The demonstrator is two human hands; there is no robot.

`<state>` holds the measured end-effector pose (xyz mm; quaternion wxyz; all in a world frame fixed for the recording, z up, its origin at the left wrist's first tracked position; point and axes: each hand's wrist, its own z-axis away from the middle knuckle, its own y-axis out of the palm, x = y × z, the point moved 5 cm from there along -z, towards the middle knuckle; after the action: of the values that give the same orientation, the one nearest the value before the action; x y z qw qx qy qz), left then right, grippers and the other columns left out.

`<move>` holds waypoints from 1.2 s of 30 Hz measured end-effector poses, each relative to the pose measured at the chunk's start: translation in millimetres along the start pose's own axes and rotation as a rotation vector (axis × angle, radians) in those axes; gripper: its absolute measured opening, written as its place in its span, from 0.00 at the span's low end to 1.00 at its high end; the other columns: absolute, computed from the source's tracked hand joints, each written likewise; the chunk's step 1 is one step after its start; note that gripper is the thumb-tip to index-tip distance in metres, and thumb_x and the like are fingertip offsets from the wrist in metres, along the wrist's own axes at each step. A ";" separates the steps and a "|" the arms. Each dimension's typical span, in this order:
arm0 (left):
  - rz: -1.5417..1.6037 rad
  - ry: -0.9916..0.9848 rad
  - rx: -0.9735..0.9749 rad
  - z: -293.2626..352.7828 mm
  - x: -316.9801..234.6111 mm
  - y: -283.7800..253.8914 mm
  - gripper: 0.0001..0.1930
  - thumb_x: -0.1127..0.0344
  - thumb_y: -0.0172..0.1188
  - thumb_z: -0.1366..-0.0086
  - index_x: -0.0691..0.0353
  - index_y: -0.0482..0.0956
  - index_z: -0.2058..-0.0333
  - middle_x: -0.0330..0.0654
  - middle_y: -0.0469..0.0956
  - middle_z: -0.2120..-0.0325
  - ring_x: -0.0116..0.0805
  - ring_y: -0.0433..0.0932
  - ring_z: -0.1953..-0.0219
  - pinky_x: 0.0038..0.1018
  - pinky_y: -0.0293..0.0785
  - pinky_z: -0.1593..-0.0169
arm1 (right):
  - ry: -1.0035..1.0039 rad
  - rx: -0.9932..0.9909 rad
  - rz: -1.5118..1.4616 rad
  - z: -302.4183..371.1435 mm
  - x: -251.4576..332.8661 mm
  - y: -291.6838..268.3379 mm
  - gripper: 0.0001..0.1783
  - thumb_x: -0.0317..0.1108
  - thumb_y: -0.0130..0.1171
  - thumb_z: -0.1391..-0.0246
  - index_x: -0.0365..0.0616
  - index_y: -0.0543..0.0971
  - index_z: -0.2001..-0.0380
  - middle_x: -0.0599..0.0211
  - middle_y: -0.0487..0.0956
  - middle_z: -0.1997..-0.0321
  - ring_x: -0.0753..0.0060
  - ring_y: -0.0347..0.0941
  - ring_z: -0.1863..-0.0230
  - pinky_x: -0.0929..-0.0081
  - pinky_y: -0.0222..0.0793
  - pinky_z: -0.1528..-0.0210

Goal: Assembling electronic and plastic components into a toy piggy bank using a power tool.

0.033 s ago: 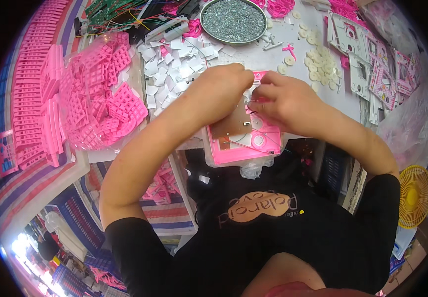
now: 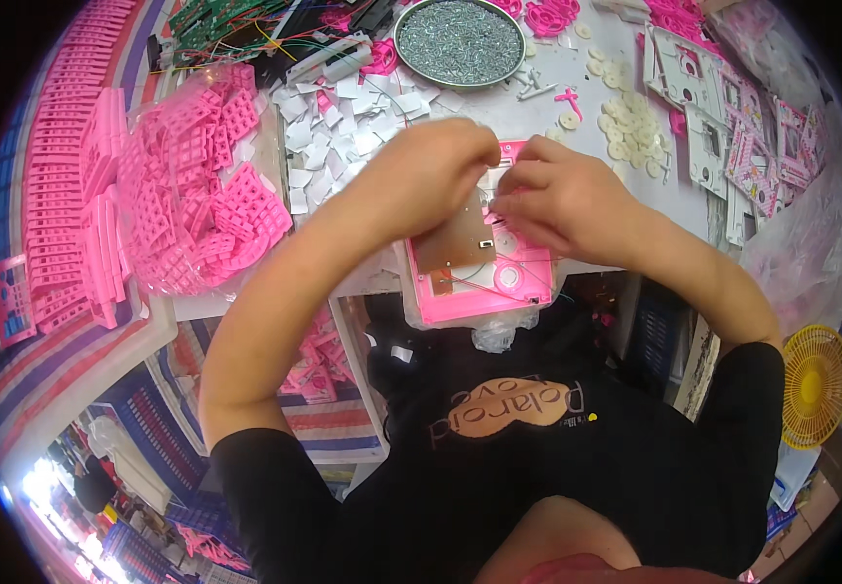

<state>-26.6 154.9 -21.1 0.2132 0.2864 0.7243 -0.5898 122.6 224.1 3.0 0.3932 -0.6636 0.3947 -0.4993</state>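
Observation:
A pink plastic housing (image 2: 479, 310) lies in front of me at the table's near edge, its inside facing up. A brown circuit board (image 2: 455, 243) with a small switch covers its left part, and thin wires cross the lower part. Over the board's upper left, my left hand (image 2: 438, 173) is closed with fingertips pinched together; the back of the hand hides what they hold. My right hand (image 2: 572, 206) reaches in from the right, fingers curled and pressed together above the housing's upper right. Whatever sits between those fingertips is too small to make out.
Left of the housing are scattered white pieces (image 2: 328, 136) and a bag of pink keypad parts (image 2: 197, 195). A round tray of screws (image 2: 460, 83) stands behind. White discs (image 2: 630, 127) and white casings (image 2: 698, 127) lie to the right. A yellow basket (image 2: 816, 387) is at far right.
My left hand has lifted slightly and its edge is blurred. The right hand has shifted a little; the housing and board stay where they were.

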 end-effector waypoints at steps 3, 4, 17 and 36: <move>0.202 -0.278 -0.251 12.3 12.1 -35.6 0.09 0.67 0.62 0.37 0.66 0.82 0.61 0.41 0.82 0.67 0.34 0.77 0.70 0.30 0.74 0.64 | 0.096 -0.096 -0.068 5.6 -1.8 9.4 0.10 0.33 0.65 0.50 0.43 0.83 0.63 0.69 0.76 0.61 0.60 0.72 0.56 0.65 0.73 0.57; 0.080 -0.357 -0.293 20.2 17.7 -45.5 0.10 0.66 0.63 0.36 0.66 0.82 0.61 0.41 0.82 0.68 0.32 0.76 0.70 0.29 0.73 0.64 | 0.112 -0.134 -0.045 7.3 3.0 12.6 0.10 0.33 0.66 0.50 0.43 0.82 0.63 0.68 0.76 0.61 0.60 0.71 0.55 0.65 0.72 0.56; 0.081 -0.502 -0.392 64.8 22.2 -26.7 0.10 0.70 0.67 0.40 0.65 0.83 0.60 0.40 0.81 0.71 0.29 0.75 0.70 0.26 0.72 0.64 | 0.179 -0.179 -0.162 -8.5 -3.4 2.8 0.11 0.34 0.67 0.50 0.43 0.82 0.63 0.65 0.78 0.65 0.58 0.72 0.59 0.64 0.71 0.59; 0.497 -0.548 -0.224 48.3 -1.5 -6.4 0.07 0.73 0.64 0.35 0.67 0.83 0.60 0.32 0.80 0.76 0.16 0.71 0.74 0.18 0.68 0.68 | 0.146 -0.380 -0.473 -34.6 -25.5 4.2 0.09 0.34 0.69 0.47 0.44 0.84 0.64 0.65 0.80 0.70 0.61 0.76 0.69 0.69 0.72 0.65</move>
<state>-31.2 106.6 -25.8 0.5655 0.2599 0.6088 -0.4920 83.6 241.4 -3.3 0.1058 -0.7611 0.3428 -0.5404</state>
